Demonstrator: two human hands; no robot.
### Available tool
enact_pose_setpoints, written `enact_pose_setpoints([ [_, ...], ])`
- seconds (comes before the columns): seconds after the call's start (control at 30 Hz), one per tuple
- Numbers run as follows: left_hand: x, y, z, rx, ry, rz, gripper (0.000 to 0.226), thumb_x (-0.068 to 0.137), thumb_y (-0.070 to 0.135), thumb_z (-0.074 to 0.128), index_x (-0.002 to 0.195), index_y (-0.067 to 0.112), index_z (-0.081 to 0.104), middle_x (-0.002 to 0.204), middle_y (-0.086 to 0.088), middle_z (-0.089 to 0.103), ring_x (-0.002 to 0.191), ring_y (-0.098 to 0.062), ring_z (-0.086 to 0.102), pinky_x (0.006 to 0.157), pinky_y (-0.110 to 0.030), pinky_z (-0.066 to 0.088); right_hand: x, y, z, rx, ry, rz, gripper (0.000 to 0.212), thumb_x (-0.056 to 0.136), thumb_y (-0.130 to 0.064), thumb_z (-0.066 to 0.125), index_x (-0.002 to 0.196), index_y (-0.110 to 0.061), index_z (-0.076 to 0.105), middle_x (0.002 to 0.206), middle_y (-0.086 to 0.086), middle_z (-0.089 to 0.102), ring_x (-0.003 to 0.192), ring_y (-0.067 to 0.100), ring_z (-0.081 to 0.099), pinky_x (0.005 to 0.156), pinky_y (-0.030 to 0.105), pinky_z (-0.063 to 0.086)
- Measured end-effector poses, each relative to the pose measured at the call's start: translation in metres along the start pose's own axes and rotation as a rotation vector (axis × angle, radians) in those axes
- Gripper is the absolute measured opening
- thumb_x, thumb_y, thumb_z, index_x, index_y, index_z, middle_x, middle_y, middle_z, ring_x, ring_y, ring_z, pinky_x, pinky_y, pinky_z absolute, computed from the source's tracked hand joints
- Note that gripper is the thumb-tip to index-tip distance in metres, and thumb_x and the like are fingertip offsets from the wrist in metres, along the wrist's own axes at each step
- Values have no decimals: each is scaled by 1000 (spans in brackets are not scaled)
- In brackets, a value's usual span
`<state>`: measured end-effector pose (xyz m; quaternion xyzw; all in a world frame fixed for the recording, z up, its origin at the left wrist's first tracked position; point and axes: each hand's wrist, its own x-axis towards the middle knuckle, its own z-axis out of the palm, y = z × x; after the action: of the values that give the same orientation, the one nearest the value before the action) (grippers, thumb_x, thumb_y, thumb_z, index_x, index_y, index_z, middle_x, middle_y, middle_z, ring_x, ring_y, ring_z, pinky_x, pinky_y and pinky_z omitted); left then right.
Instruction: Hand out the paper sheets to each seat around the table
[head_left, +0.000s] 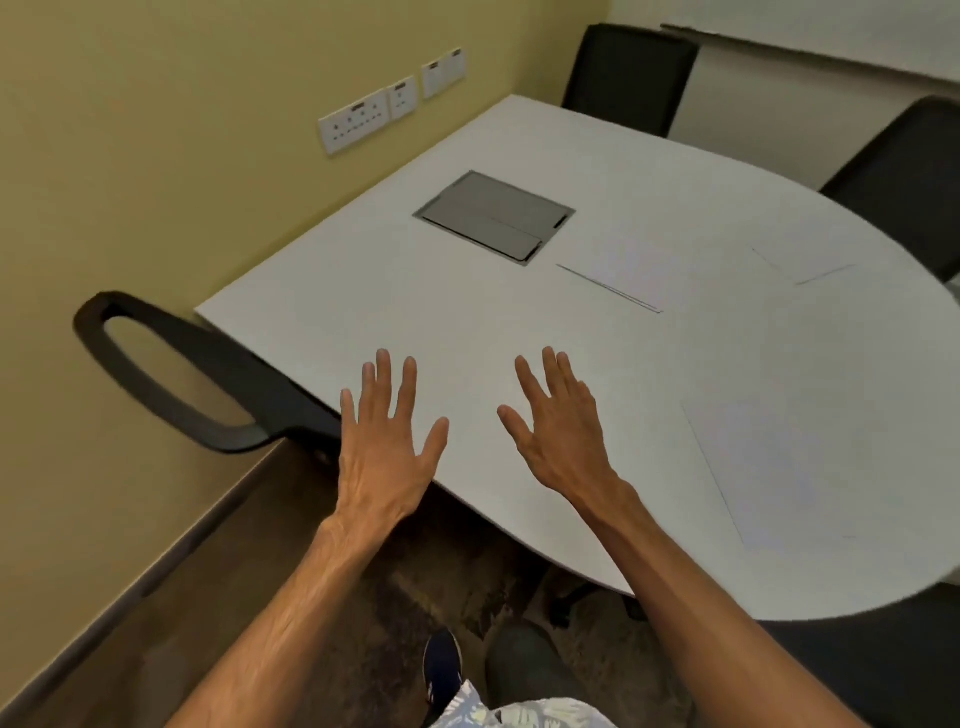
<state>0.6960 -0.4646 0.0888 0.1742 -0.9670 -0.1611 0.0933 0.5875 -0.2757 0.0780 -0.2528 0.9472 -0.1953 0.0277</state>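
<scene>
Empty left hand (382, 447) and right hand (558, 436), fingers (384, 374) splayed wide above the near-left edge of the desk (467, 322); paper sheets (789, 467) lie toward the right edge, white on white; risk: faint outlines misjudged, so the office chair (208, 374) at the left edge goes unserved.

One table (467, 322) holds three paper sheets (649, 260) (810, 244) (789, 467) toward 3 o'clock and one grey lid (493, 215) at 12 o'clock, with four chairs (218, 395) (623, 78) (904, 176) (883, 665) around it and two hands (384, 441) (558, 431) at 6 o'clock.
</scene>
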Motion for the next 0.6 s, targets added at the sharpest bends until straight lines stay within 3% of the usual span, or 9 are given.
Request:
enact_pose_setpoints([
  [0.3, 90, 9, 26, -66, -104, 172, 78, 101, 58, 32, 161, 27, -8, 168, 0, -20, 155, -19, -17, 126, -49, -5, 41, 28, -10, 52, 22, 236, 68, 103, -55, 35, 161, -29, 9, 170, 11, -1, 156, 31, -5, 123, 49, 10],
  [0.6, 183, 59, 89, -330, -194, 180, 69, 102, 37, 53, 161, 20, 20, 171, 2, 5, 156, -19, 13, 125, -45, 19, 120, 120, -11, 90, 8, 408, 70, 102, -54, 38, 161, -28, 11, 169, 12, 5, 157, 28, 1, 122, 49, 13],
])
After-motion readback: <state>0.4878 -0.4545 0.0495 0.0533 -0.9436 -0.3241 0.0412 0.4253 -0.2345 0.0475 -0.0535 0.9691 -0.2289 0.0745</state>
